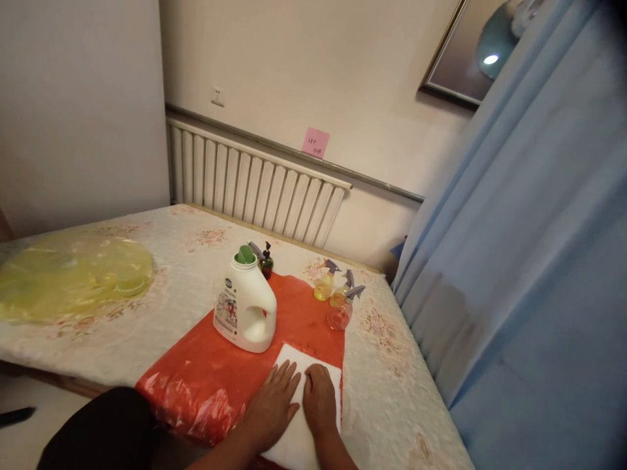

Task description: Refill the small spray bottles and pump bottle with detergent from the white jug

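A white sheet, cloth or paper towel (292, 449), lies flat on the red plastic sheet (196, 372). My left hand (275, 403) rests palm down along its left side, fingers stretched out. Beside it, my right hand (321, 399) is on the same white sheet with its fingers curled in; whatever may be inside them is hidden. Just beyond my hands stands a large white detergent jug (249, 313) with a handle, its neck uncapped and something green (245, 254) set in the opening.
A clear spray bottle (339, 318) and two yellowish ones, including the rear spray bottle (323, 289), stand at the red sheet's right edge. Behind the jug is a dark pump bottle (266, 264). Yellow plastic (73, 274) lies left. A blue curtain (519, 248) hangs right; a radiator (255, 176) lines the wall.
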`<state>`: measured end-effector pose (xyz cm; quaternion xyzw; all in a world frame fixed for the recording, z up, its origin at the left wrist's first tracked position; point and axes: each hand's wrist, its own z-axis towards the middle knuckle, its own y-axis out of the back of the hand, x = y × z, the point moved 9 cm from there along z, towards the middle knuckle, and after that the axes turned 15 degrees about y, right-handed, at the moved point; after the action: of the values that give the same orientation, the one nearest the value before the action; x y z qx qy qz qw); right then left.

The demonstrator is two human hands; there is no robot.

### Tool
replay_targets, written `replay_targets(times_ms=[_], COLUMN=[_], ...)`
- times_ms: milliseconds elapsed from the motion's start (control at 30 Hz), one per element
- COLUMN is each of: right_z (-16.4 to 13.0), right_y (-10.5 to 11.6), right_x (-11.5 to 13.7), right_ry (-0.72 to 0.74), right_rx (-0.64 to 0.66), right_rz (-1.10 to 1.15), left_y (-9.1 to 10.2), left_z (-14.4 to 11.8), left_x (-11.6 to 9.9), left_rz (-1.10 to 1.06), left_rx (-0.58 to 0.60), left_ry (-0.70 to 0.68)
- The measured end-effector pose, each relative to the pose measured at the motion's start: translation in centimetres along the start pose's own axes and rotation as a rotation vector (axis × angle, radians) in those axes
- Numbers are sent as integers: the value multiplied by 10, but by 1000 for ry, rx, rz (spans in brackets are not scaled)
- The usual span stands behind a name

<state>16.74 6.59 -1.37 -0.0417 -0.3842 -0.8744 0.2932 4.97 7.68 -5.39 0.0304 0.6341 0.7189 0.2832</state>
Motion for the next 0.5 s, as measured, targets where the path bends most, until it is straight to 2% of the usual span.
replay_targets(times_ms=[500], right_z=[0], right_y=[1], right_x=[-2], right_ry=[-2], right_rx=[-24], right_rz=[-8], left_y=[-3], left_z=[1], left_x=[0], left_rz=[49], left_rx=[-27], left_ry=[-7])
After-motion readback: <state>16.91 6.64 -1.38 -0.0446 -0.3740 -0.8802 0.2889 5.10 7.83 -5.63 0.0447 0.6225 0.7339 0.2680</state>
